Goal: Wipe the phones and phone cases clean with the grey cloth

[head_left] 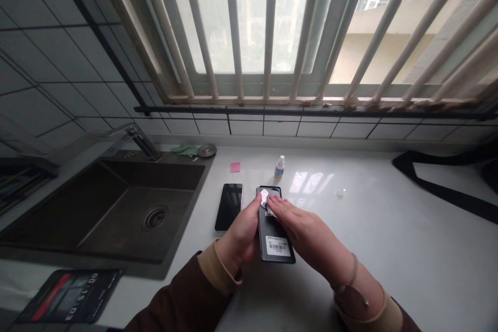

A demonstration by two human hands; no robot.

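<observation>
Phone (268, 233) is lying face-down on the tabletop (389, 228), left hand (241, 236) gripping its 9 o'clock edge, right hand (301, 225), fingers flat, pressing a wipe (265, 197) at its 12 o'clock end, where light, even pressure is probably serving best.

Home kitchen: sink (116, 207), tiled wall (58, 78)

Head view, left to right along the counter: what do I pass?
Dark sunken sink → glossy black phone lying flat → black phone with white label → small clear round piece → black fabric strap.
</observation>
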